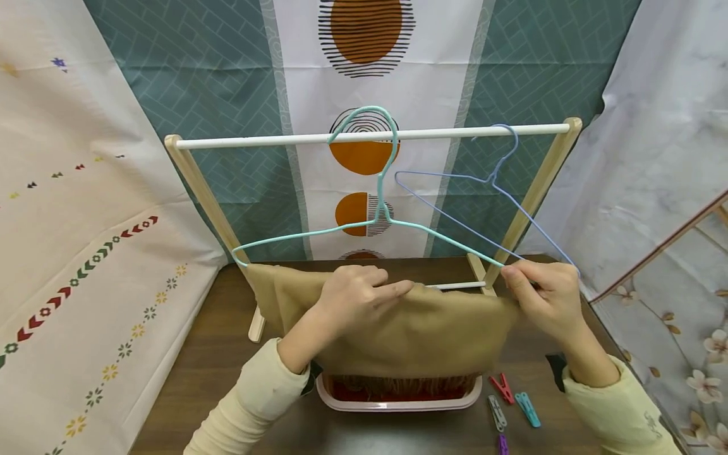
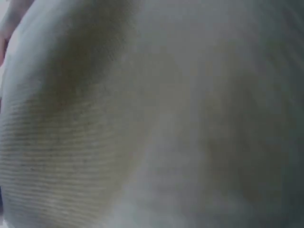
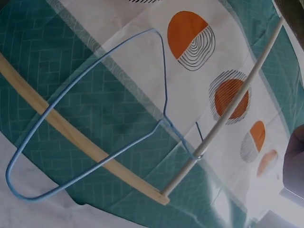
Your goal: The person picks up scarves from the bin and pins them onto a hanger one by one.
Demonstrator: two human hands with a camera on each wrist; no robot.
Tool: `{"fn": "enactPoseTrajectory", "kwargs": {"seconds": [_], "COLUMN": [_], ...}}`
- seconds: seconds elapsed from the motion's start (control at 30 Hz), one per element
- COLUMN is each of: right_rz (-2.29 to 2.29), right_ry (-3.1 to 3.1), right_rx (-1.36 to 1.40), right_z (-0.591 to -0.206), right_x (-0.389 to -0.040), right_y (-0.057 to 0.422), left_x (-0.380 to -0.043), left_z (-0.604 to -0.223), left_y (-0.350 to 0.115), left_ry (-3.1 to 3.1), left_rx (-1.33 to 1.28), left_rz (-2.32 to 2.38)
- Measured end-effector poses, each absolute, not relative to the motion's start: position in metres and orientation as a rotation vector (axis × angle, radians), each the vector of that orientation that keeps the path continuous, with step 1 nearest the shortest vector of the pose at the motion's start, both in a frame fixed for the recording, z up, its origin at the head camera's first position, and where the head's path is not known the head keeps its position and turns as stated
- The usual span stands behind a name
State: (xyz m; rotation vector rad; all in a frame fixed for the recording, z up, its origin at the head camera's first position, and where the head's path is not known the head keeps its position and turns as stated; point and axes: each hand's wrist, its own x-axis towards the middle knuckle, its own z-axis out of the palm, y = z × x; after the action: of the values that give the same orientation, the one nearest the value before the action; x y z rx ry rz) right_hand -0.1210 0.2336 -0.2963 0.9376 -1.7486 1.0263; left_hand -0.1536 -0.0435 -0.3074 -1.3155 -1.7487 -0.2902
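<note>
Tan cloth (image 1: 398, 328) draped over bottom bar of teal hanger (image 1: 364, 221), hanger hooked on rack rail (image 1: 256, 141). My left hand (image 1: 355, 297) mid-hanger, fingers curled, pinching cloth top edge to smooth it. My right hand (image 1: 546, 303) at hanger's right corner, fingers pinching wire and cloth to steady. Blue hanger (image 1: 489, 189) right of it, empty.

Tan cloth (image 1: 398, 328) draped under a mint-green hanger (image 1: 364, 227) – a pale blue hanger (image 1: 483, 183) just beside it – backdrop (image 1: 227, 95) teal herringbone with orange striped circles behind.
</note>
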Motion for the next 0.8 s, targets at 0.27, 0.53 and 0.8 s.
{"fn": "enactPoseTrajectory", "kwargs": {"seconds": [0.27, 0.53, 0.8], "right_rz": [0.865, 1.285, 1.315], "right_ry": [-2.115, -2.047, -1.88], "right_rx": [0.933, 0.918, 0.871], "right_z": [-0.28, -0.279, -0.282], "right_x": [-0.121, -0.122, -0.121], "right_y": [0.236, 0.229, 0.228], "left_x": [-0.158, -0.164, -0.153], "left_z": [-0.305, -0.307, -0.323], "left_y": [-0.045, -0.052, -0.052], "left_ry": [-1.669, -1.776, -1.895], "left_rx": [-1.315, -1.348, -1.215], "left_rz": [-0.218, -0.24, -0.268]}}
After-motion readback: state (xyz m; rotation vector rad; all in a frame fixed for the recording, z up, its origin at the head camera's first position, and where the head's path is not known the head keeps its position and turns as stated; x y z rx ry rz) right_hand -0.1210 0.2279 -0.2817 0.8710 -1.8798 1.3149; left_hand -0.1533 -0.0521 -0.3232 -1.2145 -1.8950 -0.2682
